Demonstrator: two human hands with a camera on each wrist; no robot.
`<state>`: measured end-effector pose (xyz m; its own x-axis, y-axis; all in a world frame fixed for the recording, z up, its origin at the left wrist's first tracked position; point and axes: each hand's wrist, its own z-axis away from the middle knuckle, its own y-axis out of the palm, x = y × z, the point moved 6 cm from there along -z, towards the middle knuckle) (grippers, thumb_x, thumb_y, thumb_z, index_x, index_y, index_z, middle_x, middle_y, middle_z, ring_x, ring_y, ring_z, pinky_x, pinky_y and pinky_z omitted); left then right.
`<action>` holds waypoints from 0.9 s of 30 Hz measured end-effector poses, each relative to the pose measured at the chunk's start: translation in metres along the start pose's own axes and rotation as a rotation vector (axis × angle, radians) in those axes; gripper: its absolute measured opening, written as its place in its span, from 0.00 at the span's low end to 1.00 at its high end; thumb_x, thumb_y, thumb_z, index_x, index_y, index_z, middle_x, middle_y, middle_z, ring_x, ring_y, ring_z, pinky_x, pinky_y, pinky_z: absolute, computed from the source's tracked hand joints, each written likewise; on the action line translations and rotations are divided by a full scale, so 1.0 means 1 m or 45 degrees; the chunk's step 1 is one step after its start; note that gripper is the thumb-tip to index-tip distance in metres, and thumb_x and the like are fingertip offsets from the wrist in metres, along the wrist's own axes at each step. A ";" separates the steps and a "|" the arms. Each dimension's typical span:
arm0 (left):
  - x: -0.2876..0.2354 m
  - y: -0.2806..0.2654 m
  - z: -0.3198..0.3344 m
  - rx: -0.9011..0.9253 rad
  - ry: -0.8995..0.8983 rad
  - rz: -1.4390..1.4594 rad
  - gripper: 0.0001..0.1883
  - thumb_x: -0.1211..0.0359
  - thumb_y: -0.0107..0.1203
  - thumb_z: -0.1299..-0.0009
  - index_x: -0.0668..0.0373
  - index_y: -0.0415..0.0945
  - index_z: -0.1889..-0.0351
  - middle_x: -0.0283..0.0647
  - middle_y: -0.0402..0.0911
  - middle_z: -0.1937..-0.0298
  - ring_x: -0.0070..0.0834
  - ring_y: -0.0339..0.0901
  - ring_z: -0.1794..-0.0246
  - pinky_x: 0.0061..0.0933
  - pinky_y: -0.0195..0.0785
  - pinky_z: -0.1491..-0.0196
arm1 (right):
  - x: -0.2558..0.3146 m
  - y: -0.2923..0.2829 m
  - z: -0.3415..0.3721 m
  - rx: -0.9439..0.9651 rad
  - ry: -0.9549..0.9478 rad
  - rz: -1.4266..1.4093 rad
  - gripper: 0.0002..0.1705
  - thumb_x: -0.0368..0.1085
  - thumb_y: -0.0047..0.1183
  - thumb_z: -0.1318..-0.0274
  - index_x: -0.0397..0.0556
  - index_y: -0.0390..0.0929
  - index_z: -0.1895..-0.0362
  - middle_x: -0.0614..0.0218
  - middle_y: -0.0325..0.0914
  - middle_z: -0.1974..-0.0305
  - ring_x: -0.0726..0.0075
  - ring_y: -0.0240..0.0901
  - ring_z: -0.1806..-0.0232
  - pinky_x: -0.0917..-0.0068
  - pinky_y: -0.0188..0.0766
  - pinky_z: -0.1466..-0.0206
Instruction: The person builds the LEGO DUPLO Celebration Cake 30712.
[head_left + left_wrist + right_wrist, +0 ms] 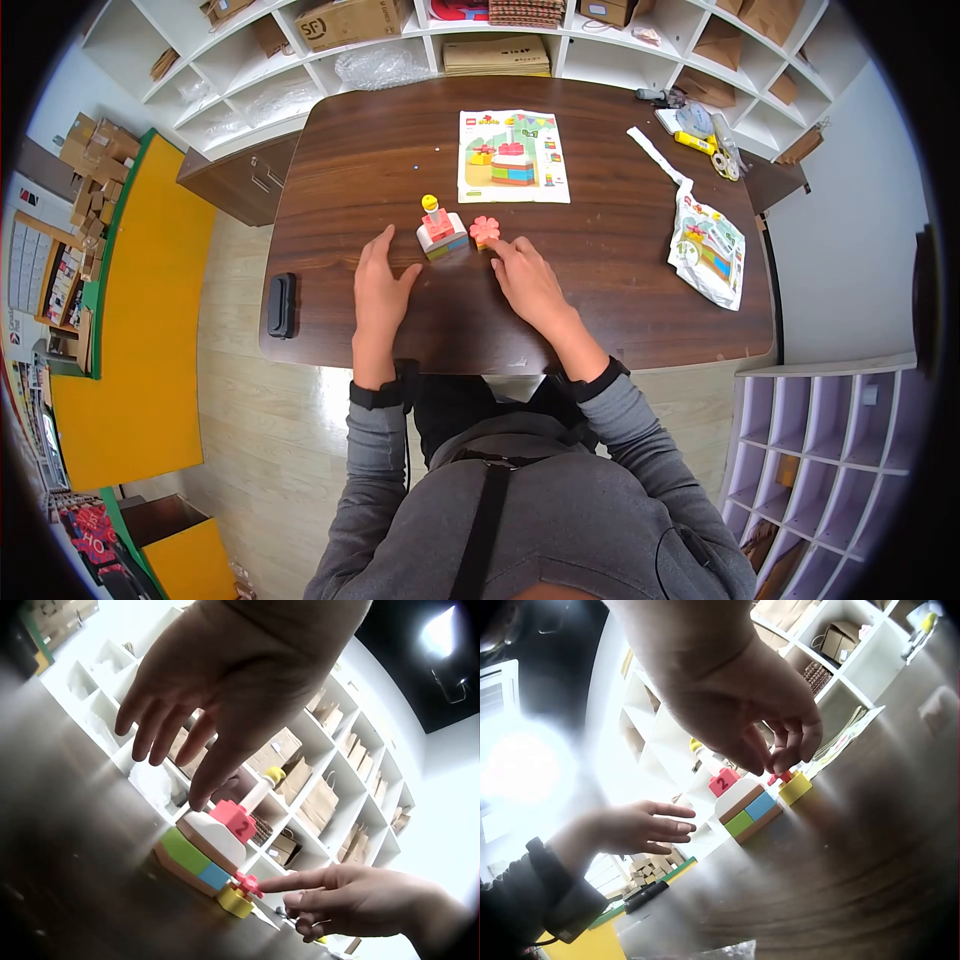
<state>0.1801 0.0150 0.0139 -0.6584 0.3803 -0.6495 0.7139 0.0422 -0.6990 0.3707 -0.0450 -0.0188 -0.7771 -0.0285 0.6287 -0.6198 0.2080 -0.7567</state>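
A toy cake of building bricks (442, 240) stands on the table, with green, blue and brown bricks below a white rounded layer. On top sit a pink brick marked 2 (234, 823) and a white candle with a yellow tip (431, 204). Just right of the cake, a pink flower piece (484, 229) sits on a yellow brick (235, 901). My right hand (532, 285) touches the flower with its extended index fingertip, the other fingers bent beneath. Left of the cake, my left hand (382, 290) is held apart from it, fingers spread and holding nothing.
A printed sheet picturing the cake (513, 157) lies behind the bricks. To the right is a torn white packet (708, 250), with a tape roll (725, 165) farther back. A black case (282, 305) rests at the left edge. White shelves (375, 50) stand behind the table (620, 310).
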 end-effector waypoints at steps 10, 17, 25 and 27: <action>0.096 -0.072 0.027 -0.331 -0.285 -0.438 0.31 0.69 0.64 0.47 0.60 0.66 0.44 0.46 0.67 0.40 0.47 0.56 0.34 0.52 0.51 0.39 | -0.004 -0.013 0.014 0.019 0.063 -0.088 0.24 0.37 0.49 0.46 0.48 0.65 0.43 0.53 0.71 0.63 0.46 0.73 0.64 0.56 0.70 0.60; 0.162 -0.097 0.054 -0.291 -0.713 -0.705 0.42 0.59 0.67 0.48 0.64 0.57 0.39 0.48 0.63 0.37 0.47 0.53 0.33 0.56 0.50 0.38 | -0.022 -0.033 0.039 0.030 0.271 -0.193 0.20 0.38 0.53 0.48 0.46 0.72 0.50 0.58 0.75 0.71 0.51 0.73 0.66 0.59 0.68 0.62; 0.189 -0.112 0.047 -0.433 -0.730 -0.591 0.37 0.59 0.67 0.49 0.69 0.66 0.45 0.57 0.72 0.48 0.46 0.70 0.46 0.38 0.62 0.44 | -0.021 -0.042 0.042 0.014 0.283 -0.253 0.17 0.37 0.53 0.48 0.44 0.74 0.54 0.57 0.75 0.72 0.52 0.73 0.68 0.62 0.68 0.63; 0.195 -0.108 0.045 -0.417 -0.679 -0.523 0.35 0.61 0.67 0.49 0.69 0.67 0.46 0.57 0.73 0.49 0.45 0.71 0.47 0.37 0.63 0.45 | -0.022 -0.044 0.042 0.010 0.290 -0.264 0.17 0.37 0.53 0.48 0.44 0.74 0.54 0.57 0.76 0.72 0.53 0.73 0.68 0.62 0.68 0.64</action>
<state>-0.0362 0.0432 -0.0504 -0.8541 -0.2213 -0.4707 0.3653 0.3889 -0.8457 0.4103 -0.0946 -0.0068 -0.5899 0.1506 0.7933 -0.7643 0.2128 -0.6088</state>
